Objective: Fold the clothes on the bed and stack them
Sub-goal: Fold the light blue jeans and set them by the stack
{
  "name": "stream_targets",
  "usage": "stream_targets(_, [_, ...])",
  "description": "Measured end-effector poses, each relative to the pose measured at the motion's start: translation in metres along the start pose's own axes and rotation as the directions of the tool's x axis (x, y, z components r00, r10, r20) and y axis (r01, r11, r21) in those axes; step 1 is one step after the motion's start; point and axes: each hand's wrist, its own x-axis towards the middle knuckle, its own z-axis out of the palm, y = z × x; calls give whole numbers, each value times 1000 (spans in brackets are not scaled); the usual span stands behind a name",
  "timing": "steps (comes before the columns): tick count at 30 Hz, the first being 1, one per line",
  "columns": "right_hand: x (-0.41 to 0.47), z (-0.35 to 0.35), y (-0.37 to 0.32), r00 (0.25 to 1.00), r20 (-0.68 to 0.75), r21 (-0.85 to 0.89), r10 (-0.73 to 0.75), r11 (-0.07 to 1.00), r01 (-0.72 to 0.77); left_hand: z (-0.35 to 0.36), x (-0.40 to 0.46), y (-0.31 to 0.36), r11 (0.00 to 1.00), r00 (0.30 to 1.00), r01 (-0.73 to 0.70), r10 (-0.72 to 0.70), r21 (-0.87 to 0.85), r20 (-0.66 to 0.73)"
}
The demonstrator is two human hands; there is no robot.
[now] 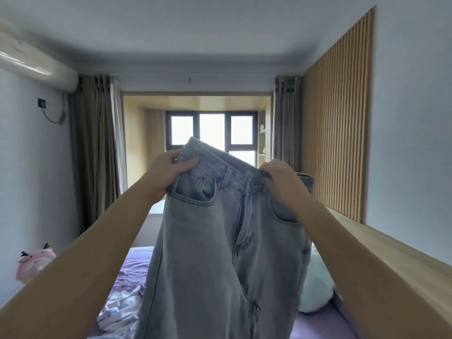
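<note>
I hold a pair of light grey-blue jeans (220,241) up in front of me, above the bed (318,326). Their long axis runs up and down: the waistband is at the top, tilted so its left end sits higher than its right, and the legs hang straight down past the bottom edge of view. The front faces me, with the fly, belt loops and both front pockets showing.

My left hand (168,167) grips the waistband at its left end, fingers curled over the top edge and thumb pressed across the denim. My right hand (281,177) pinches the waistband near the button, fingers folded round the cloth. I can read no label or writing on the jeans.

Beneath them, a crumpled white patterned garment (119,311) lies on the purple sheet near the bed's left side, and a pale pillow (315,287) sits by the right edge against a wooden ledge (391,253). A pink plush toy (34,263) rests by the left wall. Farther off are brown curtains (95,148), a window (212,133) and an air conditioner (36,62).
</note>
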Motion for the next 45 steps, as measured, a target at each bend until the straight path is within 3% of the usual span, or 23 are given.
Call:
stream_targets(3, [3,-13,-3,999,22,258,-44,965,37,-17,-2,-6,999,996,35,-31,-39,87])
stream_targets(11, [0,-19,-28,979,154,634,-134,773,6,4,-2,-45,988,974,98,-70,-119,215])
stream_targets(16, [-9,-3,-33,944,298,756,-141,638,-144,38,-7,-62,981,947,123,-71,-148,314])
stream_targets(21, [-24,9,-31,928,312,857,-205,483,-181,58,-12,-77,961,904,174,-68,-217,423])
stream_targets(26, [-36,12,-28,918,333,865,-217,458,-205,61,-21,-101,927,885,259,-114,-273,451])
stream_targets(28, [-39,12,-26,918,347,828,-193,523,-204,63,-24,-108,928,881,251,-100,-277,462])
stream_targets(32, [-44,8,-17,931,345,751,-117,630,-199,67,-26,-110,928,902,242,-107,-285,418])
stream_targets(36, [-53,4,-9,919,393,780,2,529,-335,62,-20,-109,918,948,241,-152,-316,281])
stream_targets(41, [-54,4,-5,870,490,714,53,549,-436,65,-26,-106,921,987,125,-79,-368,137])
stream_targets(43, [-50,1,-6,820,561,711,116,440,-548,71,-30,-109,918,996,84,-63,-387,66])
stream_targets(45, [-46,0,-10,769,625,651,136,454,-609,78,-33,-113,930,999,42,-44,-364,3])
